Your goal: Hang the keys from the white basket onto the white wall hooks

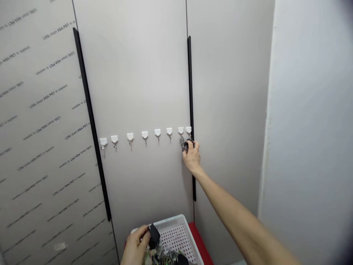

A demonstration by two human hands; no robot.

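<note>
My right hand is raised to the right end of a row of white hooks. Its fingers are closed on a dark keychain, just below the rightmost hook. Metal parts hang from the neighbouring hook, close to my fingertips. Low in the view, my left hand pinches a small black rectangular fob over a white plastic basket. A heap of metal rings and keychains lies in the basket, partly cut off by the lower edge.
Several more white hooks run leftward across the grey cabinet door. Long black handles edge the doors. A red surface lies under the basket. A pale wall stands at the right.
</note>
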